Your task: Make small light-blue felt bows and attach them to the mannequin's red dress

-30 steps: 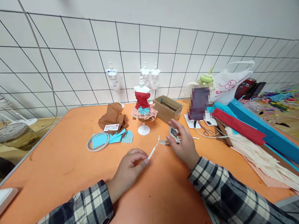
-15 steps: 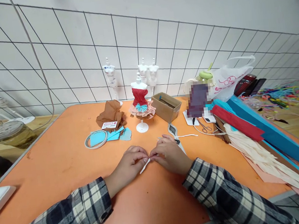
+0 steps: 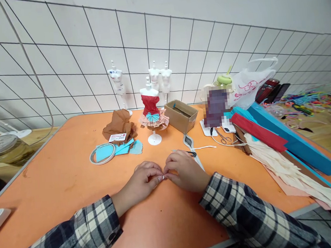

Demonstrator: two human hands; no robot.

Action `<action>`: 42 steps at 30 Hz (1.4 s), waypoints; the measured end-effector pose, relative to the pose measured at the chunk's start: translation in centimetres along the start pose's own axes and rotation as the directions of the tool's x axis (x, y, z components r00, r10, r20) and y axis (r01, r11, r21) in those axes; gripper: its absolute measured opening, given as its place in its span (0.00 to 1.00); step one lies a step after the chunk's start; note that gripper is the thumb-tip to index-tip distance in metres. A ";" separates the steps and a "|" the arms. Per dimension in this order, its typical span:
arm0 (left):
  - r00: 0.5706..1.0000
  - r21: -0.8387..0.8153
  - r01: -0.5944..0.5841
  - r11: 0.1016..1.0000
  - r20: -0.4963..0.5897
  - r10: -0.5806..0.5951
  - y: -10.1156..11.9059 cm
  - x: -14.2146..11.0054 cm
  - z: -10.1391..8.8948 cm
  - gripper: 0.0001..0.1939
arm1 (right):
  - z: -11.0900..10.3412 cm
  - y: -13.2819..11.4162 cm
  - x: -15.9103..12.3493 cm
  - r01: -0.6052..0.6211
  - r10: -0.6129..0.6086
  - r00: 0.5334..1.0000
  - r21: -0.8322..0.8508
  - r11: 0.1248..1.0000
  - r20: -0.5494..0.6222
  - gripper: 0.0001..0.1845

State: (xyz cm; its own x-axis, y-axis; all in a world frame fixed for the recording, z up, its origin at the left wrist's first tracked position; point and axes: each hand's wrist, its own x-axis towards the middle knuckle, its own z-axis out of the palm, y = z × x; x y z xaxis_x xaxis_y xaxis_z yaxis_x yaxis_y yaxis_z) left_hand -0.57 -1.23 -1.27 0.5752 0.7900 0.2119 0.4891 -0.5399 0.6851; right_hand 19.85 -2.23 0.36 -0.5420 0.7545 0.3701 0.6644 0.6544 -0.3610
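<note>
Both hands meet fingertip to fingertip low over the orange table. Between them shows a tiny end of a thin white strip; the fingers hide most of it, and I cannot tell if it is paper or tape. My left hand pinches it from one side, thumb against forefinger. From the other side my right hand pinches it too, with a dark clip just beyond its knuckles. Ahead stands a small white mannequin in a red top and a ruffled pink skirt with a blue bow.
Left of the mannequin lie brown crepe paper, blue paper pieces and a tape roll. A cardboard box, scissors and a white cord lie rightward. Coloured paper rolls cover the right edge.
The white strip hung down below my fingers; now only a small bit shows between the fingertips. The view has shifted slightly, while the hands keep their pinch.
</note>
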 end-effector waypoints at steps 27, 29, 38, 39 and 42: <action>0.888 -0.496 0.240 0.834 -0.235 -0.396 -0.2 0.0 -1.7 0.17 | -1.7 3.3 0.2 -0.148 0.195 0.958 0.219 0.965 -0.212 0.10; 0.885 -0.528 0.262 0.808 -0.203 -0.420 -0.1 -0.1 -1.4 0.21 | -2.9 6.8 0.1 -0.373 0.450 0.879 0.358 0.856 -0.161 0.08; 0.881 -0.515 0.253 0.819 -0.227 -0.415 -0.6 -0.1 -1.1 0.22 | -4.2 11.7 -1.6 -0.633 0.630 0.763 0.364 0.683 0.143 0.08; 0.887 -0.502 0.251 0.828 -0.223 -0.404 -0.5 -0.1 -1.2 0.22 | -4.1 11.7 -1.7 -0.636 0.628 0.762 0.369 0.677 0.161 0.08; 0.907 -0.463 0.247 0.851 -0.199 -0.371 -0.1 -0.1 -1.1 0.20 | -4.0 11.6 -1.7 -0.634 0.615 0.767 0.369 0.680 0.185 0.11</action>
State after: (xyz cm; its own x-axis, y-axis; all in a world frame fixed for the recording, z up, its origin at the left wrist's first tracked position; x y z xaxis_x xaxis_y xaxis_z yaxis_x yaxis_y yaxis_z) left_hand -1.44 -0.95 -0.56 0.2102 0.9747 0.0765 0.2548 -0.1302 0.9582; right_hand 30.56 3.88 -1.07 -0.1024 0.9901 -0.0962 0.6052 -0.0147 -0.7959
